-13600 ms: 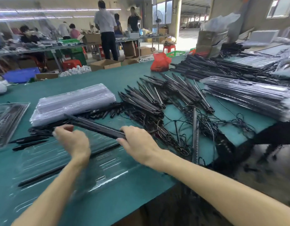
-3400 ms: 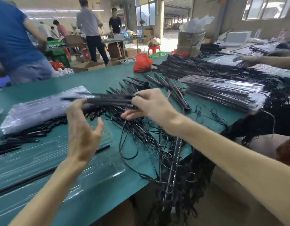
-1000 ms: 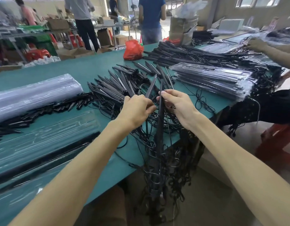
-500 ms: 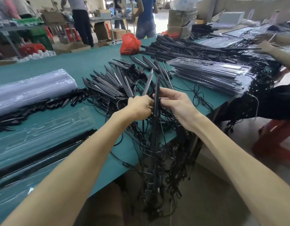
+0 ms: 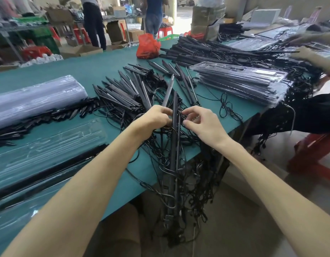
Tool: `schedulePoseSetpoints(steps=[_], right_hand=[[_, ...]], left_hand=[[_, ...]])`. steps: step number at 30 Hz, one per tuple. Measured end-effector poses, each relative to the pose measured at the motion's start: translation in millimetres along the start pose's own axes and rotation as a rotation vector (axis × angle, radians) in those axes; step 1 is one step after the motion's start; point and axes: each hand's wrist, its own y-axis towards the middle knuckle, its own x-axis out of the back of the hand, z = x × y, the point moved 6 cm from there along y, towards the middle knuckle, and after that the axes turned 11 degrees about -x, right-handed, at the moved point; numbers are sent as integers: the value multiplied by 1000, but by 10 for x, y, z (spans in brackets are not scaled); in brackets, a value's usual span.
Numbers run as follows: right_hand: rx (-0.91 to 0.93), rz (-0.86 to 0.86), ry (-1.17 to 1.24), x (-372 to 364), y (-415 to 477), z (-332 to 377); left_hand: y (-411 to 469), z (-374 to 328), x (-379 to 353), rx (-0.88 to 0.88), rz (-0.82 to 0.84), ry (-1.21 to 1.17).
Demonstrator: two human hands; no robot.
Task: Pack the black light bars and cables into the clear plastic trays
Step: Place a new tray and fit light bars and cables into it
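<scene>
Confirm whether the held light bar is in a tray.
Out: left hand grips the light bar over the table edge, right hand pinches its cable, away from the clear tray.

Two hands meet at the centre, one left hand [image 5: 154,117] and one right hand [image 5: 201,123], holding at least two upright light bars [image 5: 173,145] amid cables [image 5: 195,182] too tangled to count. At twelve o'clock one fan of loose bars [image 5: 123,93] holds well over twenty; at one o'clock lies one further heap [image 5: 206,51]. One wrapped tray stack [image 5: 36,101] sits at ten o'clock, one packed tray stack [image 5: 238,80] at two o'clock, and at least one open tray [image 5: 49,143] at nine o'clock. At twelve o'clock there are one red bag [image 5: 148,46] and two standing people, a person in black trousers [image 5: 94,25] and a person in jeans [image 5: 153,19].
</scene>
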Motion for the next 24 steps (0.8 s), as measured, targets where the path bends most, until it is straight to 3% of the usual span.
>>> schedulePoseSetpoints(steps=[9,19,24], right_hand=[[-69,-124,46,-55,-56,-91],[-162,-35,29,-91,37,-126],[-155,26,55,-123,40,-119]], left_hand=[[12,54,26,-45,-113,-33],[-42,49,20,-178,-192,46],[-58,-14,21,-221,-195,238]])
